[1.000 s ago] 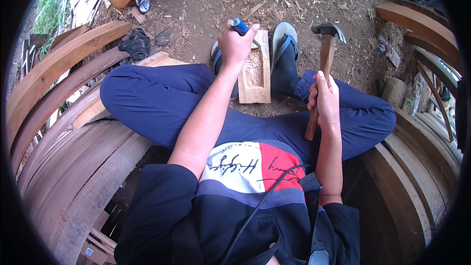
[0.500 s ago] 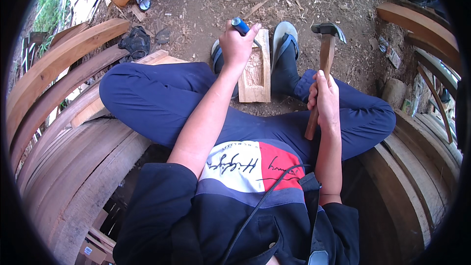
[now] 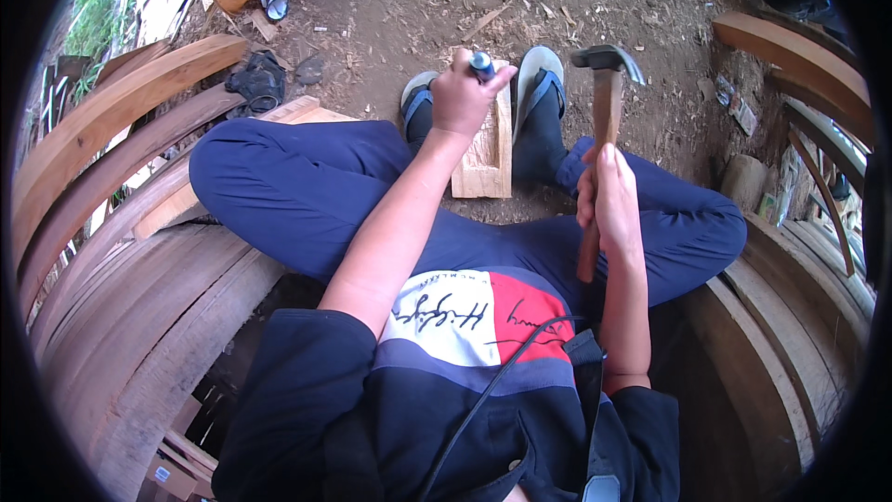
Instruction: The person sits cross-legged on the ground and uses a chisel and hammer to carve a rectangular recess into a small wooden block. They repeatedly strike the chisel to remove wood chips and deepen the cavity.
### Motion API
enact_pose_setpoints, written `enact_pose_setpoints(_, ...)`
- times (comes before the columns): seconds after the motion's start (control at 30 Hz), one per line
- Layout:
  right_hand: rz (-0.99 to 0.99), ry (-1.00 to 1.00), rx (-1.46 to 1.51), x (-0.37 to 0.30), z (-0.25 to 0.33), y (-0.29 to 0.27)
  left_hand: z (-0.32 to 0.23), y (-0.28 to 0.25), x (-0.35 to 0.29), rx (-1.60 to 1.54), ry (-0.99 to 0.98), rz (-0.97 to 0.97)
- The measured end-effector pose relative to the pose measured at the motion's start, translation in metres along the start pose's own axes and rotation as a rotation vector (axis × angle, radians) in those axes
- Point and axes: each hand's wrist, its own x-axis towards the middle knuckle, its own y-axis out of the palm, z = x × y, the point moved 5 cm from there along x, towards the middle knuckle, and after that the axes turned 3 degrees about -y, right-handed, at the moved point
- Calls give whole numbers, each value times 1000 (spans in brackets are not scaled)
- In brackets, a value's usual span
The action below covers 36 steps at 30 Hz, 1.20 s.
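Note:
My left hand is closed around the blue handle of a chisel, whose handle end points up toward me. Below that hand, a pale wooden block with a rough carved recess lies between my feet. The hand hides the chisel's blade and much of the block. On the right, my right hand grips the wooden shaft of a claw hammer. Its dark metal head is raised at the far end, to the right of the block and apart from the chisel.
My sandalled feet flank the block on the dirt floor, which is strewn with wood chips. Curved planks stand at the left, and more boards at the right. A crumpled can lies far left.
My left hand has shifted slightly right and nearer, and the chisel now stands more upright. The hammer has moved a little to the left with my right hand.

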Motion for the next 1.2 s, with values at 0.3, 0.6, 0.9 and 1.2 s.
enact_pose_setpoints(0.3, 254, -747, -400, -65, 87, 24, -3, 21, -10, 62, 249, -13)
enact_pose_setpoints(0.6, 206, -428, -431, -34, 89, 10, 1, 17, -7, 139, 165, 63)
enact_pose_setpoints(0.9, 45, -214, -306, 18, 5, -26, 31, 4, 17, -52, -199, -74)
enact_pose_setpoints(1.2, -274, 71, 68, 27, -20, -70, 62, -18, 43, -592, -257, -340)
